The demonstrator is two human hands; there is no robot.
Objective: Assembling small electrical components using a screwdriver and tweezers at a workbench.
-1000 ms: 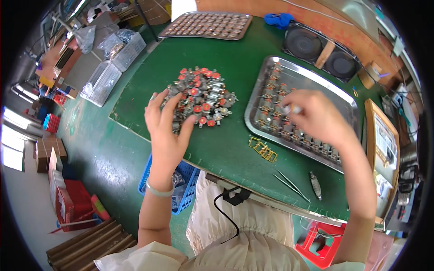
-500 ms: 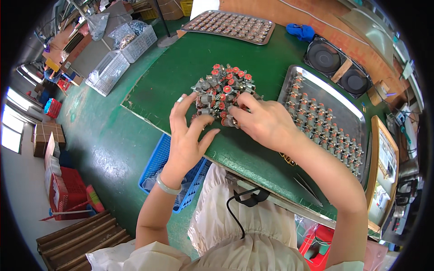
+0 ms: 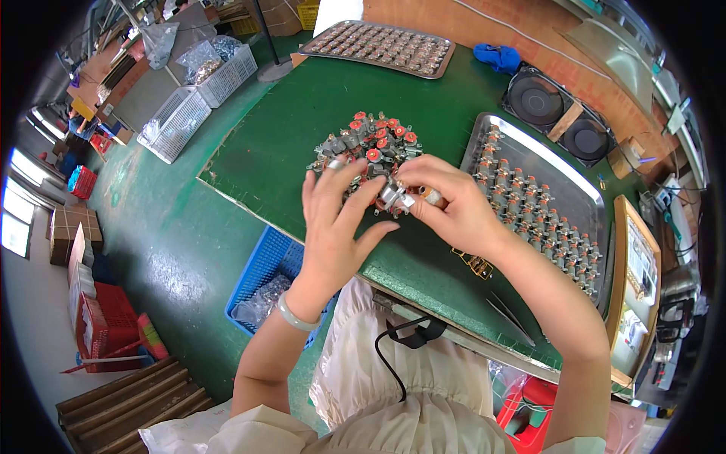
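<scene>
A heap of small grey metal electrical components with red discs on top [image 3: 378,136] lies on the green table [image 3: 302,94]. At its near side my right hand [image 3: 457,208] pinches one silvery component [image 3: 395,195] between thumb and fingers, tilted on its side. A copper-coloured end [image 3: 432,197] shows between those fingers. My left hand [image 3: 333,216] reaches over the heap's left front, its fingers apart and the thumb stretched out. Its index fingertip is close to the held component; whether they touch I cannot tell.
Components stand in rows on a metal tray [image 3: 586,170] at right; another filled tray [image 3: 333,48] lies at the back. Tweezers [image 3: 510,318] and gold-coloured metal pieces [image 3: 475,263] lie near the front edge. Twin fans [image 3: 563,113] stand at back right. Below the table sits a blue basket [image 3: 253,268].
My right hand has drawn one component from the heap's near side and now holds it tilted. My left hand has moved right, toward that component.
</scene>
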